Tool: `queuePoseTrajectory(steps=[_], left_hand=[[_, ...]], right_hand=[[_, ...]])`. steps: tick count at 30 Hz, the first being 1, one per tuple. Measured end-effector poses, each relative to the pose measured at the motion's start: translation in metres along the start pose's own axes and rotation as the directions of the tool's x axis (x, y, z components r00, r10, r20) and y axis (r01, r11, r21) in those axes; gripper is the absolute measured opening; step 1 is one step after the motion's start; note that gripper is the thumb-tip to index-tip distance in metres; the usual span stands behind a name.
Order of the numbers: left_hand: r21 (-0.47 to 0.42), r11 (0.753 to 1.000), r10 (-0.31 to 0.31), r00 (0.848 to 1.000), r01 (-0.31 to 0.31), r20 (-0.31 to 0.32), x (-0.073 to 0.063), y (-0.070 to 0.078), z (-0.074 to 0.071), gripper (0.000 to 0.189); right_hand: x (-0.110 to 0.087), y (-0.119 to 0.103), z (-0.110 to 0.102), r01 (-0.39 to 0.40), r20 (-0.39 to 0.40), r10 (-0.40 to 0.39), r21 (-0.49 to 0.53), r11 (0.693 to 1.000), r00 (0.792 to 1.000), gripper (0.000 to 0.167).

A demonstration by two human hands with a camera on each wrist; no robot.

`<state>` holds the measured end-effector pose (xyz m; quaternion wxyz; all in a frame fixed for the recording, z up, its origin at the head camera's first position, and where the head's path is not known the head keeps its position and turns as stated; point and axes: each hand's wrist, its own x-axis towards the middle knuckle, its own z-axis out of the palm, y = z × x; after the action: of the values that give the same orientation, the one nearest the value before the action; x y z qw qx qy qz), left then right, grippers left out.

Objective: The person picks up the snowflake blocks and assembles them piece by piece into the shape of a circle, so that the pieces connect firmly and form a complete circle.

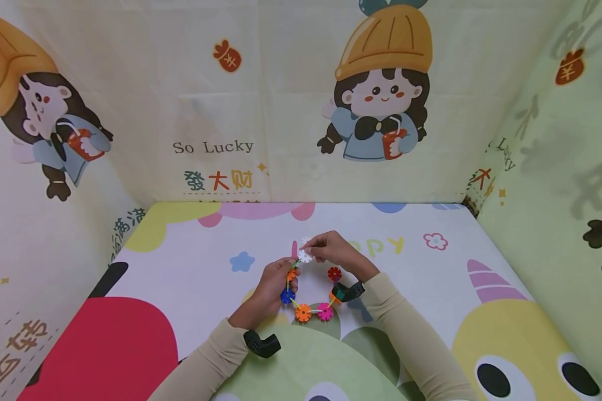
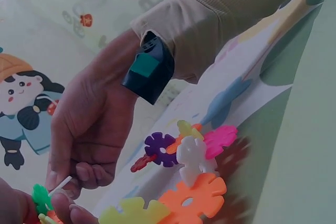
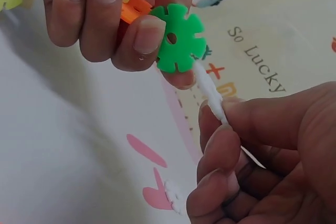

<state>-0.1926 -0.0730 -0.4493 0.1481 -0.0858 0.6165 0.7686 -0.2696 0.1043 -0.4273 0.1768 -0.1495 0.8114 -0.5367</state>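
My left hand (image 1: 271,289) pinches a green notched plastic disc (image 3: 181,38) between thumb and fingers. A white notched disc (image 3: 209,90), seen edge-on, is pinched by my right hand (image 1: 337,249). In the right wrist view its tip meets the green disc's rim; how far the notches engage, I cannot tell. From the left hand a curved chain of joined discs runs toward me, with a blue disc (image 1: 287,296), an orange disc (image 1: 303,313) and a pink disc (image 1: 325,312). Its far end, a red disc (image 1: 334,273), lies below the right hand.
Another white disc (image 3: 175,196) lies on the printed tabletop (image 1: 200,284) beyond the hands. Cartoon-printed cloth walls (image 1: 291,111) stand at the back and both sides. A black bar-like object (image 1: 109,280) sits at the table's left edge.
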Motion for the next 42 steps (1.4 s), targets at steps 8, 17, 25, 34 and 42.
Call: queuePoseTrajectory(steps=[8, 17, 25, 34, 42], left_hand=[[-0.005, 1.0, -0.021, 1.0, 0.021, -0.013, 0.002, -0.002, -0.002, 0.033], [-0.039, 0.999, -0.011, 1.0, 0.012, 0.013, 0.003, 0.002, -0.002, 0.037], [-0.099, 0.995, 0.012, 0.999, -0.007, 0.046, 0.002, 0.0, 0.0, 0.034], [-0.009, 1.0, 0.015, 1.0, -0.014, 0.022, 0.005, 0.002, -0.004, 0.036], [-0.004, 0.999, -0.039, 0.998, 0.039, 0.043, 0.008, 0.002, -0.005, 0.027]], right_hand=[[-0.004, -0.003, 0.005, 0.094, 0.013, -0.093, -0.083, 0.992, 0.996, 0.014], [-0.008, -0.012, 0.013, 0.148, -0.045, -0.157, -0.162, 0.976, 0.987, 0.009], [-0.013, -0.025, 0.013, 0.205, -0.013, -0.213, -0.223, 0.953, 0.977, 0.008], [0.0, -0.02, -0.01, 0.184, 0.077, -0.167, -0.401, 0.897, 0.983, 0.023], [0.018, -0.009, -0.025, 0.075, -0.003, -0.086, -0.468, 0.881, 0.996, 0.023]])
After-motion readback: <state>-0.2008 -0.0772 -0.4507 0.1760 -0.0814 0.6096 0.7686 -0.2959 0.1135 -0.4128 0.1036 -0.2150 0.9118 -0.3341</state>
